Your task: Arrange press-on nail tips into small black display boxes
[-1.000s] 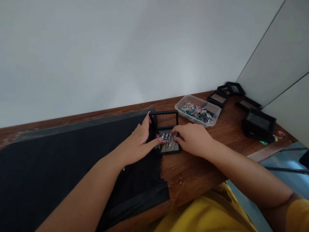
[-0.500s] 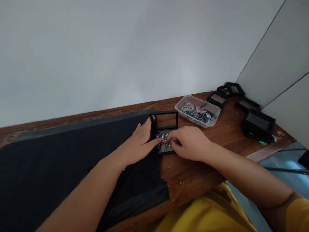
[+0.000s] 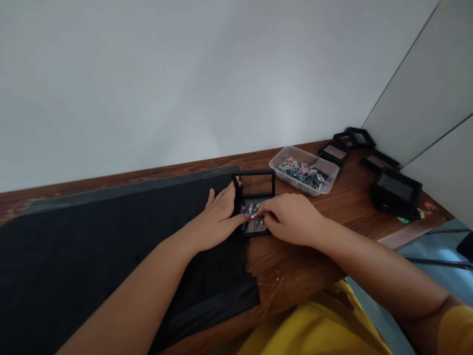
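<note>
A small black case [image 3: 254, 233] stands with its windowed lid [image 3: 274, 183] raised. Inside its tray lie several shiny, decorated false nails [image 3: 253, 216], some with pink bits. My left hand [image 3: 216, 217] grips the case from the left, fingers behind its side and thumb reaching over the nails. Over the tray's right part, my right hand [image 3: 291, 217] is closed, with thumb and forefinger bent down among the nails. Whatever lies between those fingertips is hidden.
A clear plastic tub [image 3: 275, 162] of loose pink and green false nails stands behind my right hand. Several black cases [image 3: 397, 190] lie farther right by the wall. Black sheeting [image 3: 92, 246] covers the left of the wooden table [image 3: 354, 197].
The view has shifted slightly. My left thumb still rests at the tray, and the right fingertips have moved only a little among the nails.
</note>
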`<control>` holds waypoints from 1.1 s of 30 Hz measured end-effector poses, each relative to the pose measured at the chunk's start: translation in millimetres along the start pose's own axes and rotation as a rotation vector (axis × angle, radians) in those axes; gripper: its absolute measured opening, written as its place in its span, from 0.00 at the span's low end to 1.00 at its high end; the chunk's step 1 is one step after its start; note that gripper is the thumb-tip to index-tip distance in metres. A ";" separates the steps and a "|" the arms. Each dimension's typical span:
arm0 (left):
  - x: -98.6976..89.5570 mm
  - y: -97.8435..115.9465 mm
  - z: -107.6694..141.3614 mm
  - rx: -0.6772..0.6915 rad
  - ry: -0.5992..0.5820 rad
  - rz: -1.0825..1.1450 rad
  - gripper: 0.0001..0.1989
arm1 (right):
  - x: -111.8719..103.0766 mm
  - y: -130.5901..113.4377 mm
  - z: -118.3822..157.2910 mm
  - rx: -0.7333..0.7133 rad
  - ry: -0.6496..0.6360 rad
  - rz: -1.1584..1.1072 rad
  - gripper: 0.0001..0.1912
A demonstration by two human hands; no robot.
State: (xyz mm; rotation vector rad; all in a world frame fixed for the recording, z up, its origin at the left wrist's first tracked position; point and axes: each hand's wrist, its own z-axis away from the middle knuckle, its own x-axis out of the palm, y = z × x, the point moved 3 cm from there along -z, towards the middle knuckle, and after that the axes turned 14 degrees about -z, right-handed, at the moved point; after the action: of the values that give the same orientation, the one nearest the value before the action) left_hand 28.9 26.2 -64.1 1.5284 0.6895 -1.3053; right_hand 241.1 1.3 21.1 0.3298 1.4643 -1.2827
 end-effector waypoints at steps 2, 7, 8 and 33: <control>-0.5 0.4 0.3 -0.003 -0.001 0.004 0.54 | 0.2 -0.2 0.0 0.006 0.000 0.004 0.18; -1.4 0.7 0.6 -0.007 -0.001 -0.004 0.55 | 0.7 -1.2 0.6 0.028 0.014 0.020 0.17; -1.5 0.6 0.7 -0.004 -0.003 -0.007 0.55 | 0.8 -1.3 0.7 0.029 0.016 0.023 0.17; -9.4 -14.1 3.4 0.080 -0.087 0.020 0.53 | 12.2 -1.7 -3.8 0.001 0.030 -0.037 0.14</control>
State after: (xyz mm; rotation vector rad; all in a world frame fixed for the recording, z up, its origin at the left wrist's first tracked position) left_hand 12.7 29.8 -59.3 1.5290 0.5718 -1.3906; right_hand 233.4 -1.4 11.1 0.3257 1.5014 -1.3131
